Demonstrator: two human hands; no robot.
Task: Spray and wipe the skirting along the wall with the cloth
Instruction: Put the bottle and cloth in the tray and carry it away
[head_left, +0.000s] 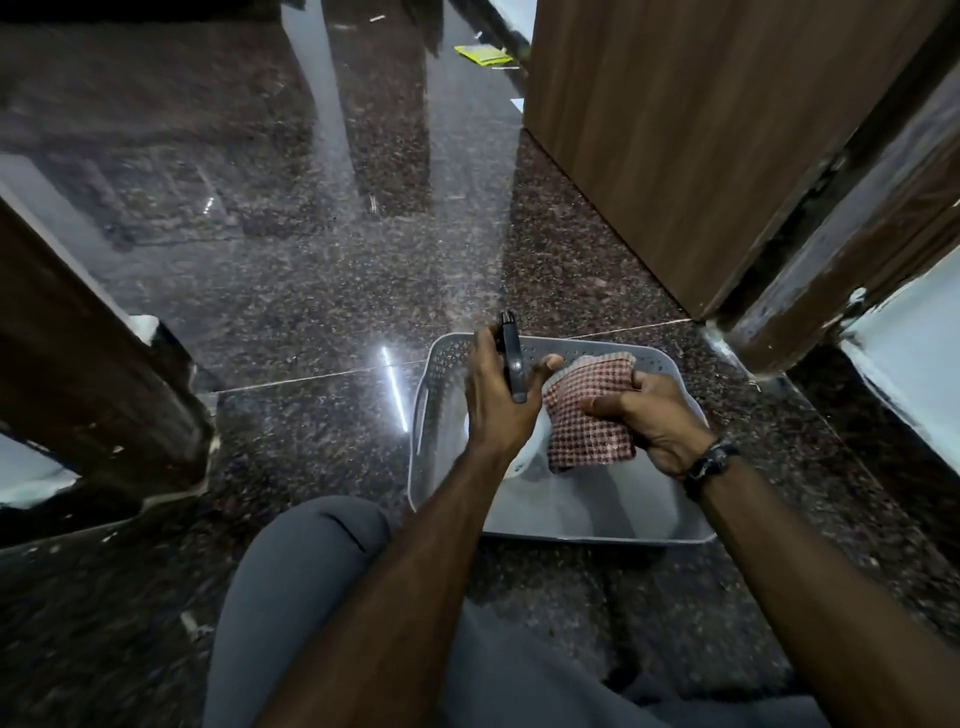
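Cloth (587, 410) pinched in the right hand (649, 421), sprayer (511, 364) gripped in the left hand (493, 395), both over the basket (431, 467); spray aimed here could miss the skirting entirely.

open floor (311, 270) ahead; wooden door (675, 145) crowds the right, dark frame post (78, 353) blocks left, basket (431, 374) sits dead centre

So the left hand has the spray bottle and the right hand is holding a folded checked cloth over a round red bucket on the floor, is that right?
Not quite. The head view shows no round red bucket: it is a rectangular grey perforated basket on the floor. The rest stands: the left hand grips the spray bottle, and the right hand holds the folded checked cloth over it.
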